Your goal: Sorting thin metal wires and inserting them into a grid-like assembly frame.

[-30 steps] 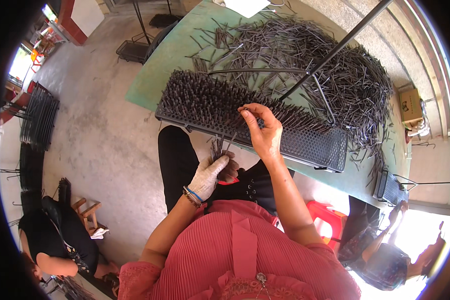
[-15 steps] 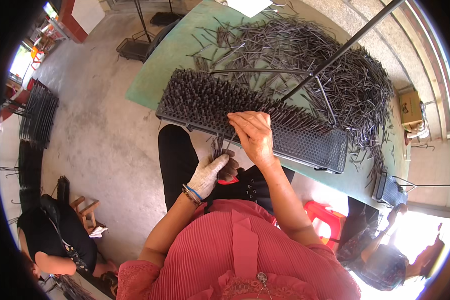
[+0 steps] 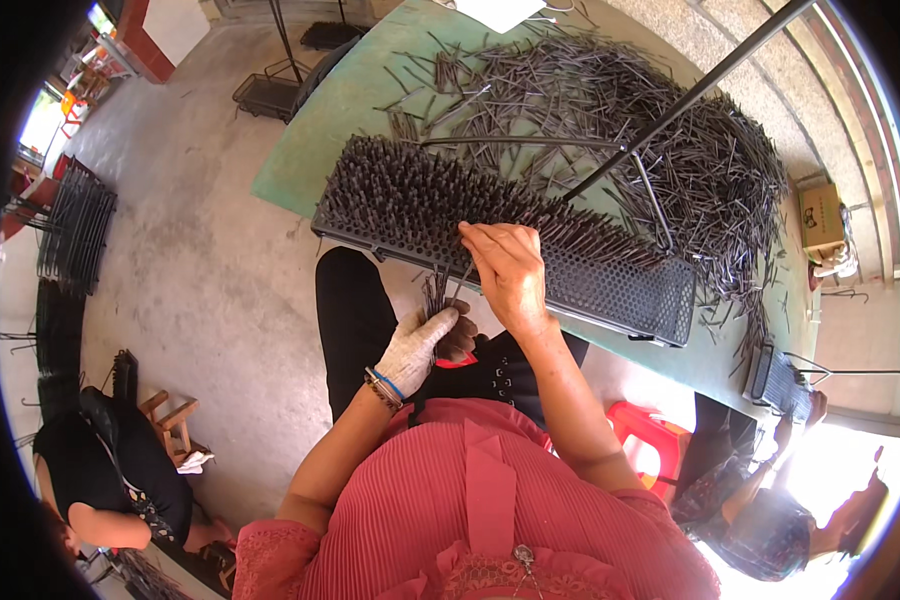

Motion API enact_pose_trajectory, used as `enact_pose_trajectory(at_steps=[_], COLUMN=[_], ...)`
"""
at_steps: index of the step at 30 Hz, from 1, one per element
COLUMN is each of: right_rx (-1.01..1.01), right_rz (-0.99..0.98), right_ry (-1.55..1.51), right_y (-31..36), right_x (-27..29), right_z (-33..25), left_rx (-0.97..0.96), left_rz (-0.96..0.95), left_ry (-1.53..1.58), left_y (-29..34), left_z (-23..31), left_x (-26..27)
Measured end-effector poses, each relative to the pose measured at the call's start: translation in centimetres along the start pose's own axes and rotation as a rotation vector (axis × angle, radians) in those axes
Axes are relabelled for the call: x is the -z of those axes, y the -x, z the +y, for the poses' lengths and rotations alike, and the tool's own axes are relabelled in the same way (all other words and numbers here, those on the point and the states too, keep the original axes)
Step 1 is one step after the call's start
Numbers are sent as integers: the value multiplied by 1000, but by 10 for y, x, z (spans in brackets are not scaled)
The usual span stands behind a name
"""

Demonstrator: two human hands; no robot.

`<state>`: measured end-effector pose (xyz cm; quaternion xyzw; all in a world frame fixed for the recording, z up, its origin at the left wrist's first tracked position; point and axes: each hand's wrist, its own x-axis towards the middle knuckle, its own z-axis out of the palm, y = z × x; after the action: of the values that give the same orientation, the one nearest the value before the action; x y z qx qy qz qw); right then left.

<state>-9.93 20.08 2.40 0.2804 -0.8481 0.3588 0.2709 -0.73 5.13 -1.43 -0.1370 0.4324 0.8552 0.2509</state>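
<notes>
My left hand [image 3: 415, 348], in a white work glove, sits just below the centre of the frame and its grip is closed around a small bundle of dark pins [image 3: 436, 293], which stand up out of the fist with their long axis almost vertical in the picture, the tips pointing to the tray above. My right hand [image 3: 507, 272] is bare and lies just right of and above the bundle, at the near edge of the black perforated tray [image 3: 610, 290]. Its fingers are curled together over the tray edge, as if they pinch one pin, but I cannot tell if something is really between them (the fingertips cover that place).

The relation that matters: the bundle is below and left of the tray edge, very near to it, and the right hand is between them, so the right hand is the nearer one to the holes. The tray runs slanted from the upper left to the right middle of the frame. Its left part is already full of standing pins; the part to the right of my hand shows mostly empty holes.

Beyond the tray a big heap of loose pins [image 3: 670, 130] is spread on the green worktop [image 3: 300, 150], with a thin dark metal frame [image 3: 670, 110] lying over it.

The lower ends of the bundle are hidden inside the glove, and the single holes are too small to count.
</notes>
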Motion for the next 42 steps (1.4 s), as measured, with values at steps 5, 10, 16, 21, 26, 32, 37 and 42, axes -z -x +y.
enact_pose_trajectory(at_steps=[5, 10, 16, 21, 26, 32, 37, 42], right_rx=[-48, -15, -31, -21, 31, 3, -570, -917], right_rz=[57, 72, 108, 74, -40, 32, -250, -378], right_ry=[49, 66, 89, 107, 44, 40, -358, -774], right_y=[5, 6, 4, -1, -2, 0, 13, 22], right_x=[-1, 1, -3, -1, 3, 12, 38, 42], right_z=[-3, 0, 1, 2, 8, -3, -17, -9], left_rx=[7, 16, 20, 91, 145, 124, 69, 133], left_rz=[-7, -29, -51, -80, -138, -177, -198, -297], left_ry=[11, -7, -69, -142, -173, -130, -84, -240], left_y=[2, 3, 8, 11, 13, 10, 11, 7], left_z=[2, 5, 12, 17, 18, 15, 22, 26], left_x=[-6, -9, -13, -12, -11, -6, -12, -20])
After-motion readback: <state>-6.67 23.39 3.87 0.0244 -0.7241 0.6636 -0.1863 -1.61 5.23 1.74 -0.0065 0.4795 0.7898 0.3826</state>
